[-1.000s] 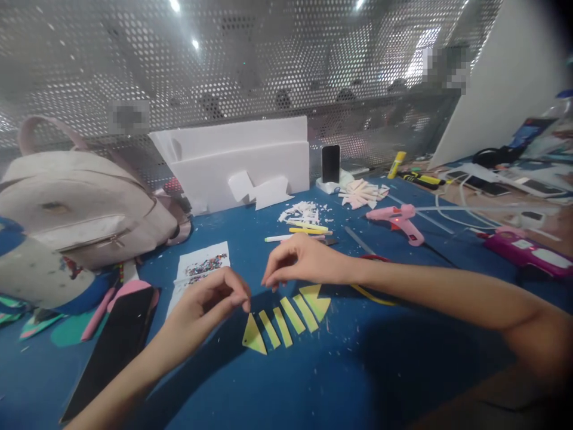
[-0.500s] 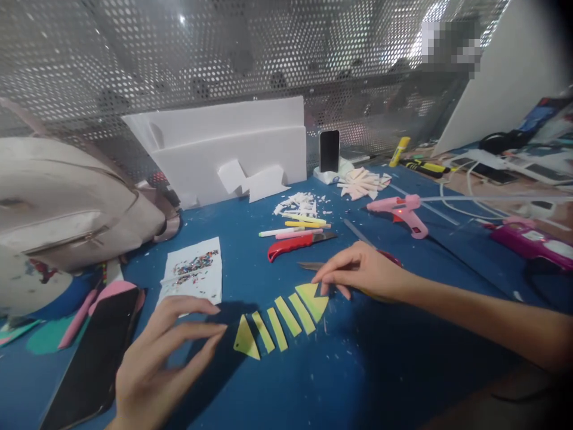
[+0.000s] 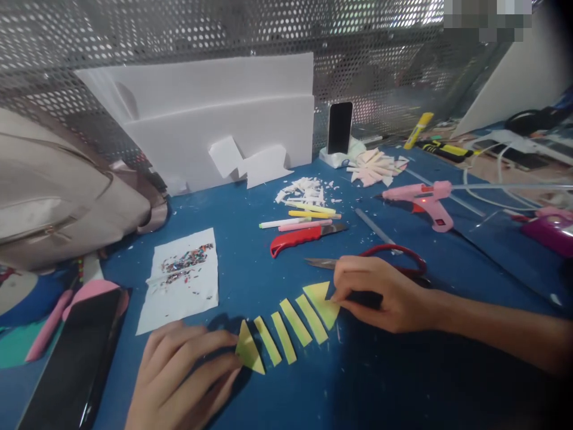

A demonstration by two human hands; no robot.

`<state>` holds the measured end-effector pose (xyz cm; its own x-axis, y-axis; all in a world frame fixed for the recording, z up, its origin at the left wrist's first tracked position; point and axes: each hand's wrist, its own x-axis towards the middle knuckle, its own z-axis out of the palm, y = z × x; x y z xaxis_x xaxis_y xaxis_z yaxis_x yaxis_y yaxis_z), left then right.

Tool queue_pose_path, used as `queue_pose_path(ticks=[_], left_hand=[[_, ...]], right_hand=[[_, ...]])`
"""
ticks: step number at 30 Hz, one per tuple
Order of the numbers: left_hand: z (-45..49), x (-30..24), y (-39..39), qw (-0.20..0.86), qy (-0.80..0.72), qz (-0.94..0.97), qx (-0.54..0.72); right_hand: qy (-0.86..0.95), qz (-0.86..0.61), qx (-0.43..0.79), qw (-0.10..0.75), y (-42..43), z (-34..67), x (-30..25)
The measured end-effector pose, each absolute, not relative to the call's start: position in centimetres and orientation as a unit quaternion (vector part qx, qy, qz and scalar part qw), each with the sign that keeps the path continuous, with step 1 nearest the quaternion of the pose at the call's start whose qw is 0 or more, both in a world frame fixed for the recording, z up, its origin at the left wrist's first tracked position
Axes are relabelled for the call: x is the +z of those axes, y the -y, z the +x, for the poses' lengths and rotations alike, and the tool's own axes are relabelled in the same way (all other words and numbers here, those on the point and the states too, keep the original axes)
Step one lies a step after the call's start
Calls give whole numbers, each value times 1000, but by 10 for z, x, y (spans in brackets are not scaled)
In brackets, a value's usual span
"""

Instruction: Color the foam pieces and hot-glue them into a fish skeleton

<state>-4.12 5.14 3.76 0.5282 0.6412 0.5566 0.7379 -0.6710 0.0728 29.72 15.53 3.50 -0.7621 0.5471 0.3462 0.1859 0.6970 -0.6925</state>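
Note:
A row of yellow paper pieces lies on the blue table (image 3: pixel 403 382): a triangle (image 3: pixel 249 353), three narrow strips (image 3: pixel 289 327) and a notched arrow-shaped piece (image 3: pixel 321 302). My left hand (image 3: pixel 179 376) lies flat with fingers stretched out, its fingertips on the triangle. My right hand (image 3: pixel 382 292) has its fingers curled, thumb and forefinger pinched on the right corner of the notched piece. It rests over red-handled scissors (image 3: pixel 403 255), whose blades stick out to the left.
Behind the pieces lie a red utility knife (image 3: pixel 304 236), coloured pens (image 3: pixel 307 218), white scraps (image 3: pixel 304 191) and a pink glue gun (image 3: pixel 421 197). A white sheet with glitter bits (image 3: pixel 183 275), a dark phone (image 3: pixel 71 364) and a bag (image 3: pixel 58 197) are on the left. White foam boards (image 3: pixel 215 119) and a standing phone (image 3: pixel 339 126) are at the back.
The view has tilted down. My left hand dropped from a pinch to lie flat on the triangle. My right hand moved right from above the strips onto the notched piece.

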Motion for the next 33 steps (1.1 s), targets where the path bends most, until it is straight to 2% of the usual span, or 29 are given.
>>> queue_pose_path(ticks=[15,22,33], left_hand=[[-46,27,-53,74,393,-885,-237],[-44,25,-56,85,381,-887,-246],[-37,34,-55,-19,437,-849,-297]], right_hand=[[936,-206,177,223,-157,300,32],[946,-209,151,198,-159,300,34],[921,-184,186,289,-164,296,43]])
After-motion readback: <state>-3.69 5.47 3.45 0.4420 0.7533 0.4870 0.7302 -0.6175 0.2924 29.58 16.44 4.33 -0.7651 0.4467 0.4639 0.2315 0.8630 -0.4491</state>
